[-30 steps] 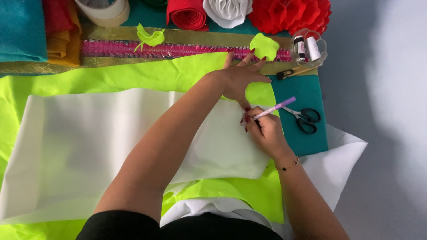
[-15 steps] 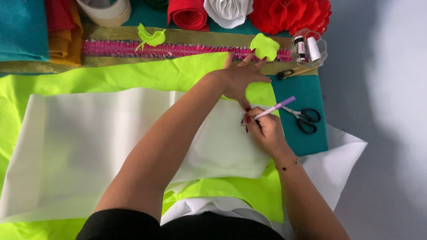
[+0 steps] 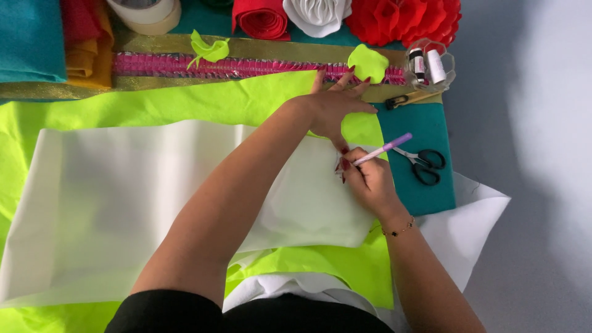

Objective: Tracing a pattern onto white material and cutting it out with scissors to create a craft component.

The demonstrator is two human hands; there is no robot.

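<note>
My left hand (image 3: 336, 105) lies flat, fingers spread, pressing on neon yellow-green fabric (image 3: 185, 102) at the upper right corner of a large white sheet (image 3: 123, 203). My right hand (image 3: 369, 182) grips a purple pen (image 3: 383, 149), its tip down at the white sheet's right edge, just below my left thumb. The white sheet lies over the yellow-green fabric. My left forearm crosses the sheet diagonally.
Black-handled scissors (image 3: 422, 163) rest on a teal felt piece (image 3: 425, 191) right of my hands. A clear dish with thread spools (image 3: 428, 65), a pink sequin trim (image 3: 246, 66), rolled red and white fabric, a red paper flower (image 3: 404, 18) and a tape roll (image 3: 148, 12) line the far edge.
None of the objects moved; my right hand with the pen shifted only slightly at the sheet's edge.
</note>
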